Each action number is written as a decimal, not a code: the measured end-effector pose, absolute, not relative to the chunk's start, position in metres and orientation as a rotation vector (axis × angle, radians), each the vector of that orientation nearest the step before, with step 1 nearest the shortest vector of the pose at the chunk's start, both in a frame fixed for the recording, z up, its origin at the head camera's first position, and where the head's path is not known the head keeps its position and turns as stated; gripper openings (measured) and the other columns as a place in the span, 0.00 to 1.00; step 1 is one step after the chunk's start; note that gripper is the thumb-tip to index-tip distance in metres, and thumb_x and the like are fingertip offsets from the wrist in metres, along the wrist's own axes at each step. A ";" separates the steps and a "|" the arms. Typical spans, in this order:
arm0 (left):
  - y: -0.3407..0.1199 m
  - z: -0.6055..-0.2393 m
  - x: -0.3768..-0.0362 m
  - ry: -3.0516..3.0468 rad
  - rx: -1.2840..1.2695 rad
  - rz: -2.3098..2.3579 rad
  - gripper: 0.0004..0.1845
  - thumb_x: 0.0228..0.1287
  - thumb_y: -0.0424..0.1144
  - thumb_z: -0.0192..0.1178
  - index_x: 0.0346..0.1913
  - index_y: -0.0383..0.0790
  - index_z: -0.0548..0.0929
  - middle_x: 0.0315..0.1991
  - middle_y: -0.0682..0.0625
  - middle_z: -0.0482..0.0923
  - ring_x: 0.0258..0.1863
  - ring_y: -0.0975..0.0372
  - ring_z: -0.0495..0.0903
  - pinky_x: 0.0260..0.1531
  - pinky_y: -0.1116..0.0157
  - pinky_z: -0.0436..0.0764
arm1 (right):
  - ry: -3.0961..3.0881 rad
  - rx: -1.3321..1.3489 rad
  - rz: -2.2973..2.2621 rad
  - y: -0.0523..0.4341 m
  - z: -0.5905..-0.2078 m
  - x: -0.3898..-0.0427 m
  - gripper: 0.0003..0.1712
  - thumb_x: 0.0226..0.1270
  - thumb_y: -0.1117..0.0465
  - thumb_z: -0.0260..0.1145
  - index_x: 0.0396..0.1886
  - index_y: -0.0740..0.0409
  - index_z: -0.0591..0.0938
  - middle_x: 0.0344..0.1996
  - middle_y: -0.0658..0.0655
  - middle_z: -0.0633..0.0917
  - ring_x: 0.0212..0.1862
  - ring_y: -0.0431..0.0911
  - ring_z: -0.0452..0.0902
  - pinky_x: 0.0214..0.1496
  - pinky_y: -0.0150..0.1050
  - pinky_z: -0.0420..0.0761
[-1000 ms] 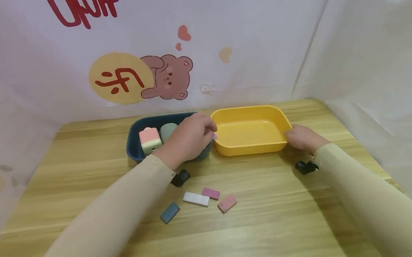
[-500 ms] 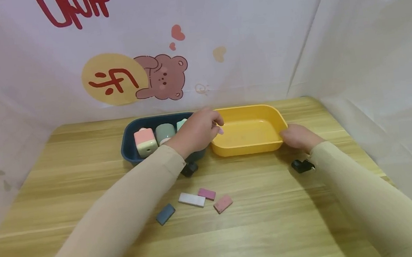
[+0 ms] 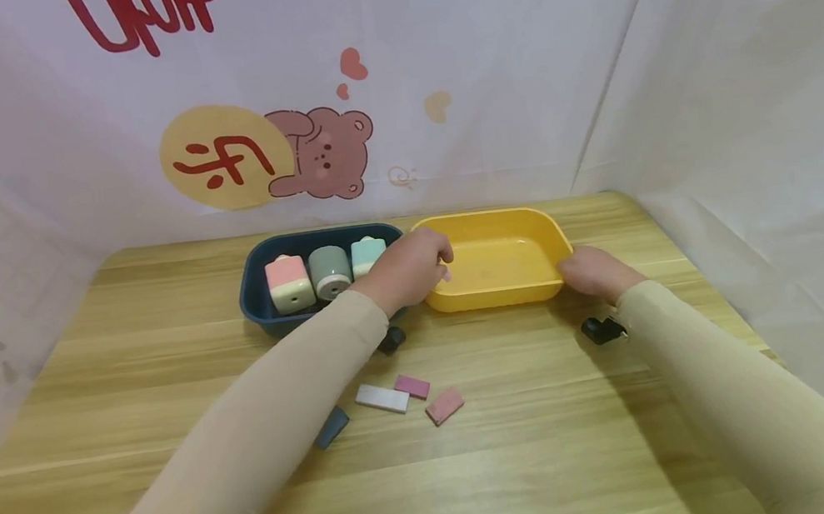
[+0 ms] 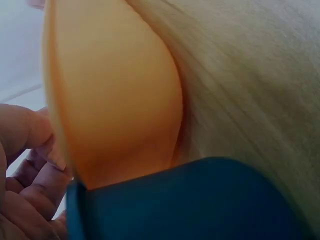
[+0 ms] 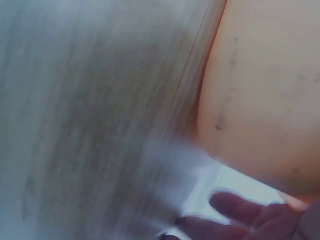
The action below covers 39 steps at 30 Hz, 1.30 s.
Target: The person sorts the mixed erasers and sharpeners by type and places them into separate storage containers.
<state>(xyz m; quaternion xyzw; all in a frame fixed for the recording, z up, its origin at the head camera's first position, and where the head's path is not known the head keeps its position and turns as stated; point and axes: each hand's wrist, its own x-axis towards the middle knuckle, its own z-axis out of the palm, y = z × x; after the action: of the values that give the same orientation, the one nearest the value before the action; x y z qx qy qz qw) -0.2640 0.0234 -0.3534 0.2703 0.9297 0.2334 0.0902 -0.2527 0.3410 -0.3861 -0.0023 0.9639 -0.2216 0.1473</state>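
Note:
My left hand [image 3: 411,267] is bent over the left end of the yellow tray [image 3: 495,296], its curled fingers right at the rim. A small lilac patch shows at its fingertips; I cannot tell whether it is a nail or a held piece. In the left wrist view, thumb and fingers [image 4: 25,127] come together just above the rim. My right hand [image 3: 594,271] grips the tray's right front corner. Its fingers [image 5: 240,207] hang by the outside wall in the right wrist view. Beside the tray is the dark blue tray [image 3: 253,286], partly behind my left hand.
Pink-and-cream [image 3: 290,283], grey-green [image 3: 330,270] and mint [image 3: 368,253] ceramic-looking pieces lie in the dark blue tray. In front, on the wooden table [image 3: 537,445], are white [image 3: 382,398], magenta [image 3: 412,386], pink [image 3: 445,405] and blue [image 3: 332,427] blocks. A printed cloth [image 3: 481,49] stands behind.
My left hand has moved right, from over the blue tray to further over the yellow tray's left end, uncovering the mint piece. The right hand stays at the corner. The view has shifted slightly.

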 end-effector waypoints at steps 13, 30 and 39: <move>0.026 -0.372 -0.269 2.760 0.829 0.559 0.14 0.73 0.38 0.67 0.57 0.38 0.84 0.53 0.47 0.82 0.49 0.55 0.78 0.58 0.58 0.81 | 2.674 0.012 -0.589 0.327 -0.375 -0.262 0.60 0.58 0.72 0.53 0.79 0.75 0.25 0.80 0.83 0.35 0.83 0.73 0.33 0.83 0.66 0.39; 0.036 -0.362 -0.276 2.744 0.901 0.542 0.15 0.75 0.39 0.65 0.59 0.38 0.84 0.55 0.48 0.84 0.50 0.56 0.80 0.59 0.59 0.82 | 2.628 0.028 -0.333 0.322 -0.362 -0.260 0.54 0.67 0.65 0.47 0.75 0.80 0.21 0.36 0.67 0.84 0.39 0.56 0.80 0.45 0.44 0.78; 0.043 -0.342 -0.292 2.699 1.018 0.339 0.16 0.74 0.37 0.65 0.61 0.40 0.84 0.57 0.48 0.83 0.53 0.56 0.80 0.65 0.58 0.80 | 2.650 0.017 -0.307 0.321 -0.364 -0.259 0.53 0.66 0.65 0.47 0.75 0.82 0.24 0.43 0.72 0.85 0.44 0.58 0.80 0.51 0.47 0.79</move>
<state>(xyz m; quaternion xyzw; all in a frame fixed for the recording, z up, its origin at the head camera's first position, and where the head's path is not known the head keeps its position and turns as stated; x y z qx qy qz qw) -0.2919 0.0430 -0.3418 0.3479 0.9227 0.1160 0.1186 -0.2593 0.3209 -0.3636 0.0062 0.9656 -0.1120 0.2346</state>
